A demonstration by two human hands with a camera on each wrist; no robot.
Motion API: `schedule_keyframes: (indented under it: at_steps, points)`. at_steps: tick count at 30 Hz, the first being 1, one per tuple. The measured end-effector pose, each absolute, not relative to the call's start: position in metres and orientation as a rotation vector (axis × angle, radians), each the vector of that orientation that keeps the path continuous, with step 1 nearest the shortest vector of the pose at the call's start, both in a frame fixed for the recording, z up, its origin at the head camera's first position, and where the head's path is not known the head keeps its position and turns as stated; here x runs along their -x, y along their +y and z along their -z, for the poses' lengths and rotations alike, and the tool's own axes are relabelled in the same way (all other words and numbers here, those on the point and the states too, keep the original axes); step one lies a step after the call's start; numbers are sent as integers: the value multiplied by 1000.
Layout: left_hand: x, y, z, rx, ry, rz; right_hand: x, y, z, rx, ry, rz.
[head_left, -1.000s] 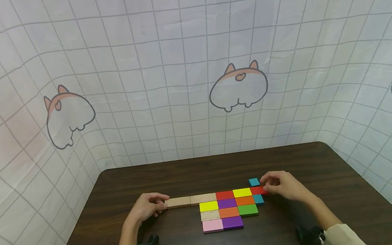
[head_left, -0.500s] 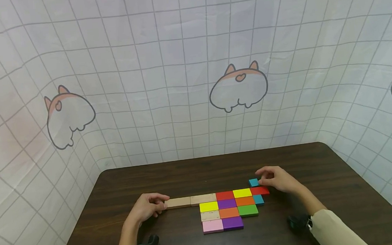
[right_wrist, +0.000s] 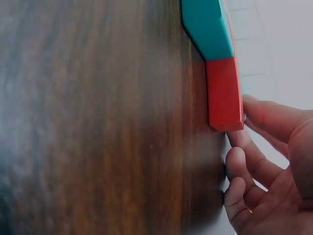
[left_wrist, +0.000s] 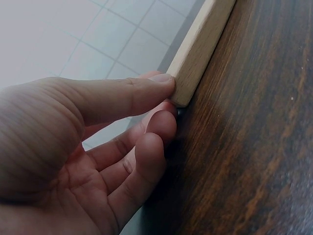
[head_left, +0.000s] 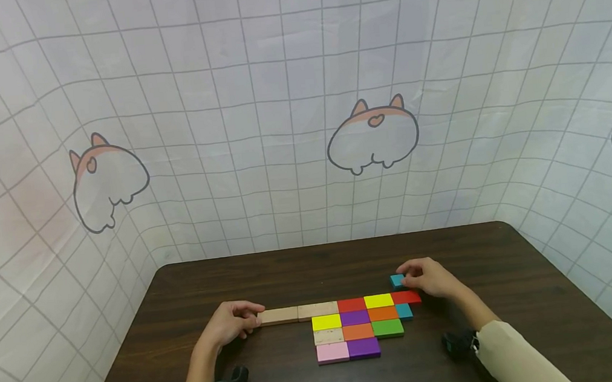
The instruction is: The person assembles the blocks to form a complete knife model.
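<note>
My left hand (head_left: 227,323) pinches the left end of a plain wooden block (head_left: 279,316) lying flat; the left wrist view has my thumb at the end corner of that block (left_wrist: 200,54). Between the right hand's (head_left: 428,277) thumb and forefinger is the edge of a small blue block (head_left: 397,281), behind the row. Just in front of it lies a red block (head_left: 405,297), the row's right end. From the right wrist, the red block (right_wrist: 225,93) and another blue block (right_wrist: 210,29) stand before the fingers, which hide most of the pinched one.
Flat coloured blocks lie edge to edge in rows, with a green block (head_left: 387,328), a pink block (head_left: 332,352) and a purple block (head_left: 363,348) towards the front. The dark wooden table (head_left: 270,276) meets a white gridded curtain (head_left: 261,177) at the back.
My right hand has left the red block, moving back and left to the small blue block. That block has shifted slightly back and turned. The left hand stays put.
</note>
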State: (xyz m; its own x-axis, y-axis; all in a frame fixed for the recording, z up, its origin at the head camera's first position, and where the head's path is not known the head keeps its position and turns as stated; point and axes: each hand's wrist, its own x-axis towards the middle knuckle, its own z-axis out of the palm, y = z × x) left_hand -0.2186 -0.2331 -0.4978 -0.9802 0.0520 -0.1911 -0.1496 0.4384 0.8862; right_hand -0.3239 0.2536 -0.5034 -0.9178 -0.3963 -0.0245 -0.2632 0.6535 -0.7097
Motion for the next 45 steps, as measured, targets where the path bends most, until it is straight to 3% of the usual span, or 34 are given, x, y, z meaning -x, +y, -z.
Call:
schedule_keyframes:
  at_steps: [28,45]
  points:
    - [220,-229,500,91,2503,-1575,322,273,499,607,2812,1065]
    - [218,-231,497,106,2517,-1558,253,285,468,790,2760,1150]
